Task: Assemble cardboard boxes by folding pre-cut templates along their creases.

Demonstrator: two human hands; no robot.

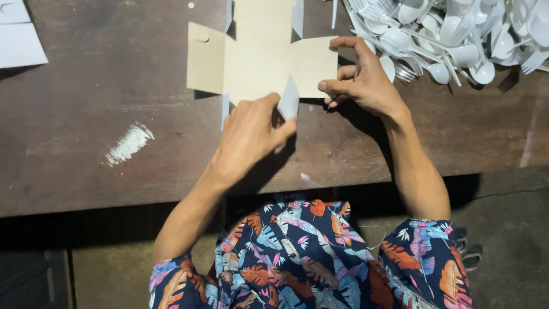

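— While you are bending over that wooden table (86, 143), what are your hands doing?

— I am pinching a pale corner flap (289, 98) of the flat, unfolded cardboard box blank (260, 60) between the thumb and fingers of my left hand (249, 137). My right hand (363, 80) is pressing down on the blank's right panel, forefinger stretching along its top edge, the other fingers curling at its side.

— And around them?

— Just beyond my right hand a heap of white plastic spoons and forks (452, 34) is lying. Far to the left of my left hand, white paper sheets (17, 37) are sitting, and a white smear (129, 143) is showing nearer.
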